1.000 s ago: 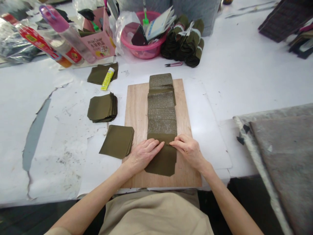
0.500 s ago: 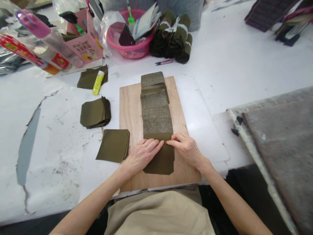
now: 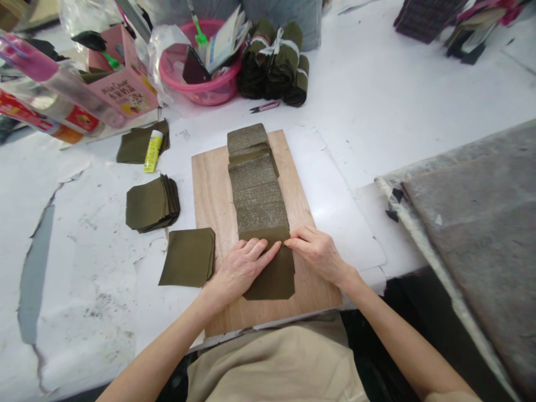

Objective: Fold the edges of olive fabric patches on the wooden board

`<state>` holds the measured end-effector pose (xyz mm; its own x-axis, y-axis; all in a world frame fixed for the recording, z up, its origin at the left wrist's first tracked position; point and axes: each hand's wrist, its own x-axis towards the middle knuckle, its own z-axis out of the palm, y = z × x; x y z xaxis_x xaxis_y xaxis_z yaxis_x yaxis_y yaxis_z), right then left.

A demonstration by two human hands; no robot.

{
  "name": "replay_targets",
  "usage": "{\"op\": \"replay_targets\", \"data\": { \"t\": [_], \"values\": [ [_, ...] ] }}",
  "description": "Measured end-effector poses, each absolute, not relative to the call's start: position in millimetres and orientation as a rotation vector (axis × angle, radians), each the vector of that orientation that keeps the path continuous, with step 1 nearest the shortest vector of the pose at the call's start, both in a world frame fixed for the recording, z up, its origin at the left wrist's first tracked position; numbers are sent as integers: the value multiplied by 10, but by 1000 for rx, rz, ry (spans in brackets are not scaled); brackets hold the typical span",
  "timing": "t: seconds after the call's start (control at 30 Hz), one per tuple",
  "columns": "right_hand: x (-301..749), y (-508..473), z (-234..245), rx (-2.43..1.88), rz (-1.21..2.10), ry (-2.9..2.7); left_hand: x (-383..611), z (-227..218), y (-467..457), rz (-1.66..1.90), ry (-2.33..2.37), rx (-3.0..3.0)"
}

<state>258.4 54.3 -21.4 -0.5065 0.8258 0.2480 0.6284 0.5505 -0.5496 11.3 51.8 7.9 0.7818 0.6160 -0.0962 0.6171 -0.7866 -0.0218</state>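
In the lower centre of the frame, an olive fabric panel (image 3: pixel 272 285) lies on a plywood board (image 3: pixel 213 201), just below a row of overlapping, speckled fabric pieces (image 3: pixel 259 195). The left hand (image 3: pixel 245 265) rests palm down across the panel, its fingers extended. The right hand (image 3: pixel 316 251) has thumb and forefinger drawn together at the panel's right edge; whether cloth is caught between them I cannot tell

At upper centre-left, a round pink plastic basin (image 3: pixel 209 96) holds a black smartphone (image 3: pixel 195 66), a pale-paged booklet (image 3: pixel 221 44) and a green-ended tool (image 3: pixel 201 38), upright. Left of it, a printed pink box (image 3: pixel 125 92) contains olive scraps (image 3: pixel 92 75) and a black-topped item (image 3: pixel 89 40). A clear bottle with a pink cap (image 3: pixel 81 89) leans in front, at upper left
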Motion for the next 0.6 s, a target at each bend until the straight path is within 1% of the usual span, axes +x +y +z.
{"op": "replay_targets", "data": {
  "t": [0.3,0.6],
  "values": [
    [2588,532,-195,-1190,524,-2252,121,66,512,-164,1041,2927],
    [2611,520,-175,-1182,438,-2362,145,92,515,-208,1043,2923]
  ]
}}
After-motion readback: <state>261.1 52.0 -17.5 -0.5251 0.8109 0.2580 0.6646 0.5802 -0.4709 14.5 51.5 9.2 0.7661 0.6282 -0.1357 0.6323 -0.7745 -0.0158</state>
